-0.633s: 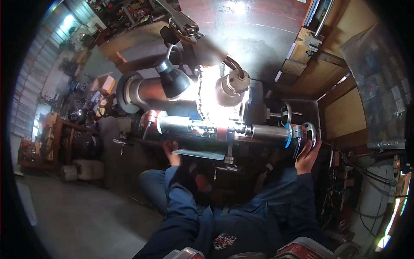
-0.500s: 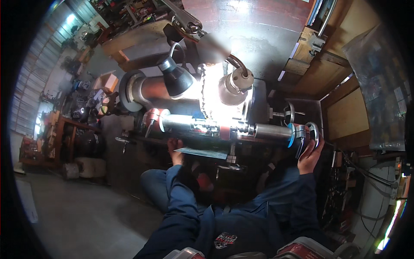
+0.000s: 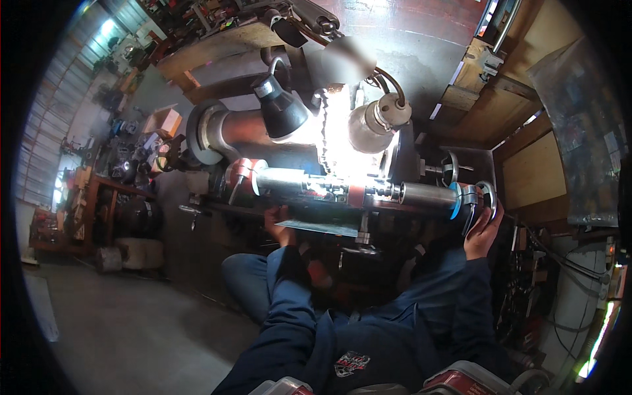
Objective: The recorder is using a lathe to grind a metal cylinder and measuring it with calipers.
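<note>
My right hand (image 3: pixel 482 237) has its fingers curled on the lower rim of the metal ring (image 3: pixel 491 195), which stands at the right end of the machine's horizontal steel cylinder (image 3: pixel 428 193), beside a blue disc (image 3: pixel 455 200). My left hand (image 3: pixel 282 230) is at the left end of the flat plate (image 3: pixel 326 228); whether its fingers clamp it, I cannot tell. Above: the black lamp (image 3: pixel 284 113).

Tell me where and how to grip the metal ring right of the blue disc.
The metal ring is probably best gripped by its rim, coming from the near right, where the right hand is: it curves smoothly and that side faces away from the blue disc.
</note>
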Available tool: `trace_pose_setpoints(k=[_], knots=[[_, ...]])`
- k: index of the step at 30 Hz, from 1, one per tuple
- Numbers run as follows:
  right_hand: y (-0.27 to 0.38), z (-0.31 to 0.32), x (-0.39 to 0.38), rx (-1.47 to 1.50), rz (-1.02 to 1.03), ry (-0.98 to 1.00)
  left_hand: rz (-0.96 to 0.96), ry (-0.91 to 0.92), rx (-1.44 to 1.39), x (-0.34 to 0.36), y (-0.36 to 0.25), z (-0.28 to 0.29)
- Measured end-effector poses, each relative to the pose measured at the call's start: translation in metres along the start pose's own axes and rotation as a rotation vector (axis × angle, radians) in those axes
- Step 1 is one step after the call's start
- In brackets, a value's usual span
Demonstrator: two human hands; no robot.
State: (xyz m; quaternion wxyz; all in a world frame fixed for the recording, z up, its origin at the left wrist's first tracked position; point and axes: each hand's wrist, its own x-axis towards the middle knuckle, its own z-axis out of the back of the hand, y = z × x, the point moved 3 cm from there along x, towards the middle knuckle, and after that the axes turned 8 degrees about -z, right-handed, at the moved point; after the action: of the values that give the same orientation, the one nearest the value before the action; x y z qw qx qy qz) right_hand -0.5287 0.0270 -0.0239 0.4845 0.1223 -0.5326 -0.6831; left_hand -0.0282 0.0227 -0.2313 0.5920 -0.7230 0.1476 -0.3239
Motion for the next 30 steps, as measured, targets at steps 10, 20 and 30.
trace_pose_setpoints(k=[10,20,30], knots=[[-0.012,0.012,0.004,-0.075,0.014,0.036,0.02,-0.022,0.316,-0.011,-0.043,-0.022],[-0.037,0.012,-0.011,-0.243,0.149,-0.011,-0.115,0.923,0.503,-0.146,-0.107,-0.032],[-0.049,0.004,-0.012,-0.185,0.079,-0.083,0.108,1.304,0.421,-0.203,-0.013,-0.051]])
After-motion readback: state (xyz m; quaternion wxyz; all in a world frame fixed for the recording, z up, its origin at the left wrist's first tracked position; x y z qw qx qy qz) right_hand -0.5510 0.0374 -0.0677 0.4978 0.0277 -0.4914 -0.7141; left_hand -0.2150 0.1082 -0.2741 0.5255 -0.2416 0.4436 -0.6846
